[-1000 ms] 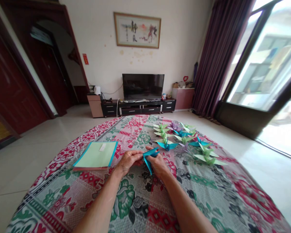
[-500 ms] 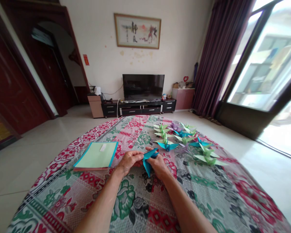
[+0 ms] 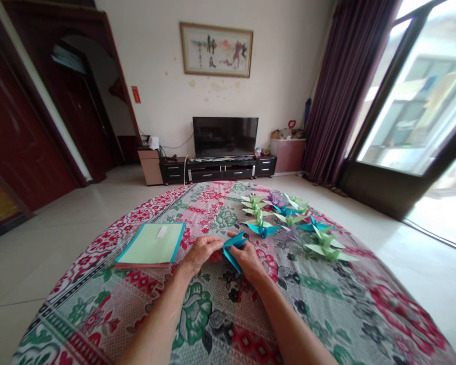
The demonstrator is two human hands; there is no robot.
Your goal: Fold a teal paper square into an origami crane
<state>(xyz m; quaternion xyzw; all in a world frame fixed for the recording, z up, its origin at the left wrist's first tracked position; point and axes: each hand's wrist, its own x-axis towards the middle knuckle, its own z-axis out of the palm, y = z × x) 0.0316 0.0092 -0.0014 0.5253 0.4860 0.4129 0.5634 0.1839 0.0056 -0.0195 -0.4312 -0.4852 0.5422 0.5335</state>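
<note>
A partly folded piece of blue origami paper (image 3: 233,248) is held between my hands just above the table. My left hand (image 3: 205,251) pinches its left corner between thumb and fingers. My right hand (image 3: 248,256) grips its right side, the thumb lying over the paper and a finger behind it. Beyond my right hand, a blue paper crane (image 3: 263,229) rests on the cloth with its wings spread. Several more cranes, such as a light green crane (image 3: 330,250) and a purple crane (image 3: 290,232), stand close together to the right.
A stack of square paper (image 3: 150,246), light green on top with blue edges beneath, lies left of my hands, and a small white piece (image 3: 161,231) sits on it. A flowered tablecloth (image 3: 148,314) covers the round table. A television (image 3: 225,137) stands against the far wall.
The lower flap of the blue paper has swung up and right against the rest, so the piece looks narrower. Both hands keep nearly the same place and grip.
</note>
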